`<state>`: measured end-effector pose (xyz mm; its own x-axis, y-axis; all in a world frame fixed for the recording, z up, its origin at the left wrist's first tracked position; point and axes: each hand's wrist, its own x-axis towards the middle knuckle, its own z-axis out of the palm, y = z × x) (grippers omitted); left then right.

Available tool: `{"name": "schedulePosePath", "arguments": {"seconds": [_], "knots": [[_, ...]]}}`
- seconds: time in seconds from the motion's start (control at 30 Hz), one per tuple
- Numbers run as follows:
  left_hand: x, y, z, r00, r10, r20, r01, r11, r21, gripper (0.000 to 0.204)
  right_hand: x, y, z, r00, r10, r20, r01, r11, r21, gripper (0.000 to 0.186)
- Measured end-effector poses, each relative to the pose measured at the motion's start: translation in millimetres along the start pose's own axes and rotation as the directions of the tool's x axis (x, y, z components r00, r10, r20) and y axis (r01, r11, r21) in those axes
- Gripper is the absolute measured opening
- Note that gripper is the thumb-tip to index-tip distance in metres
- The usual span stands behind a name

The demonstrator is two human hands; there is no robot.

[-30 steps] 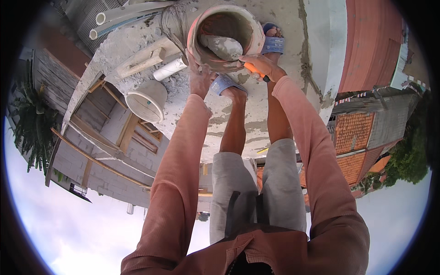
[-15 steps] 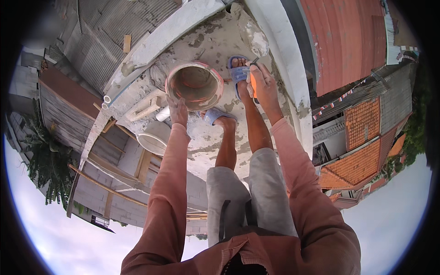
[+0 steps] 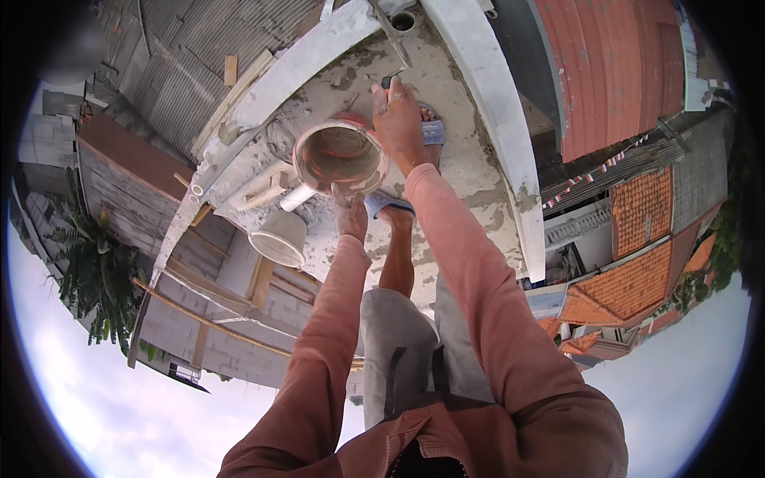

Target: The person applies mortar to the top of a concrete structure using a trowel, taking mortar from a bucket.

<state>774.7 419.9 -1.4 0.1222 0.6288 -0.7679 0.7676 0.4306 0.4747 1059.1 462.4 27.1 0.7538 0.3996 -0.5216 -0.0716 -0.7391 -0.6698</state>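
My left hand [image 3: 349, 213] is closed on the near rim of a reddish bucket [image 3: 376, 187], its inside coated with grey mortar. The bucket's mouth faces up toward me. Beyond and to the right of the bucket, my right hand [image 3: 398, 123] grips a trowel [image 3: 390, 36] by its handle, which the fingers mostly hide. The trowel's grey-smeared blade points away from me and shows nearly edge-on, near a round pipe hole [image 3: 404, 21] in the far corner.
Low pale walls [image 3: 486, 103] bound the stained concrete floor [image 3: 470, 187] on both sides. A whitish bucket [image 3: 279, 239], a short white pipe [image 3: 298, 197] and wood pieces [image 3: 259, 187] lie left. My sandalled feet [image 3: 433, 131] stand near the reddish bucket. Roofs lie beyond the walls.
My right hand has moved left and farther away, turning the trowel so its broad blade now appears thin. My left hand has shifted right along the bucket's near rim.
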Motion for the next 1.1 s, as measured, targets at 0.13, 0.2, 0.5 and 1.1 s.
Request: {"name": "schedulePosePath", "arguments": {"seconds": [0.13, 0.2, 0.5, 1.1], "knots": [[-28.0, 63.9, 9.3, 0.984, -0.166, 0.064, 0.16, 0.983, 0.093, 0.085, -18.1, 11.5, -25.2, 0.997, -0.042, 0.065, 0.048, 0.994, -0.095, 0.047], [-37.3, 79.9, 5.1, 0.982, -0.183, 0.054, 0.179, 0.981, 0.071, 0.081, -26.0, 7.1, -45.3, 0.995, -0.044, 0.089, 0.052, 0.994, -0.091, 0.045], [-22.3, 47.8, -24.3, 0.966, -0.111, -0.235, 0.145, 0.98, 0.134, 0.083, -84.0, 9.8, -141.8, 0.779, 0.357, 0.515, -0.513, 0.836, 0.196, 0.041], [76.1, -24.9, -85.3, 0.997, -0.077, -0.023, 0.073, 0.988, -0.135, 0.048, -140.0, 42.4, 60.0, 0.75, -0.129, 0.649, 0.607, 0.525, -0.597, 0.039]]}}
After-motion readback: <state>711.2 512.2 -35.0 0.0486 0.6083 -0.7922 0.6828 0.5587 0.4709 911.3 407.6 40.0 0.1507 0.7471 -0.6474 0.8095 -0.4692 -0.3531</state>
